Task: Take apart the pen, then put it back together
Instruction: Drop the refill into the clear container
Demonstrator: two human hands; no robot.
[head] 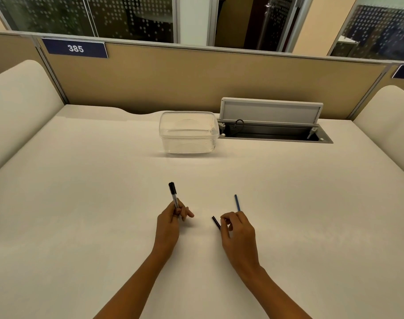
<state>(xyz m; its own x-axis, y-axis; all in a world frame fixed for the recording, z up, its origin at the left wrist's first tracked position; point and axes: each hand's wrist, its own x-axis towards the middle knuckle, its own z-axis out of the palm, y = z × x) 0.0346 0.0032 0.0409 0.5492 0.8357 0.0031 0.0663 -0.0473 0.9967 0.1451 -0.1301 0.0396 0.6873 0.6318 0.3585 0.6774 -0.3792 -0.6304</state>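
**Pen in pieces, one part in each hand**

The pen barrel (174, 196) is in my left hand (171, 221), standing nearly upright and leaning a little away from me, its black cap end on top and its clear body running down into my grip. My left fingers are closed around the lower part of it, with the thumb pressed against the barrel and one finger sticking out to the right.

My right hand (239, 229) holds the thin blue refill (237, 202), which rises out from behind my knuckles and points away from me. My right fingers are curled in, pinched around it. Below the fingertips a short dark piece (216, 222) sticks out toward the left (I cannot tell whether it is the refill's tip or a separate part of the pen).

Both hands hover low over the white desk (81, 203), well apart from each other, with my bare forearms reaching in from the near edge.

Farther back on the desk stands a clear plastic container (188, 132). Just to its right is a cable hatch (272, 122) with its grey lid propped open. Behind them runs a tan partition (173, 77) with a blue number plate reading 385 (75, 48).
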